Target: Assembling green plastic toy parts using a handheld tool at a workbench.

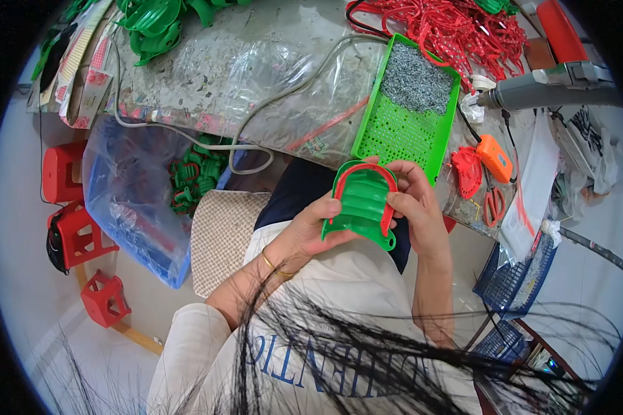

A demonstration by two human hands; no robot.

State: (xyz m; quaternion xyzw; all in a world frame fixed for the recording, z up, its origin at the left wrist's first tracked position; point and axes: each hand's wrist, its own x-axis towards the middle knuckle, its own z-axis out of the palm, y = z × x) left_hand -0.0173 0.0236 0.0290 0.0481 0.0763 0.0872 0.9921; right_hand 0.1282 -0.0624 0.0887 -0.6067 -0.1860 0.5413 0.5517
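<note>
Both hands hold a curved green plastic piece [363, 197] in front of my body, just off the table's near edge. It is ribbed across the middle and has a small round tab at its lower right corner. A red U-shaped strip [386, 220] runs round its rim. My left hand [311, 225] grips the left side, thumb on the edge and fingers underneath. At the right side, my right hand [422, 206] is closed on the edge and the strip, its thumb and fingertips pinching there. The undersides of the fingers are partly hidden.
A green perforated tray [429, 142] holds many small metal parts [415, 79]. Behind it lie heaped red strips [450, 31]. Scissors [493, 207] and an orange device [495, 158] lie right. A plastic-lined blue bin [135, 228] holds green pieces; a grey cable [253, 114] crosses the table [214, 76].
</note>
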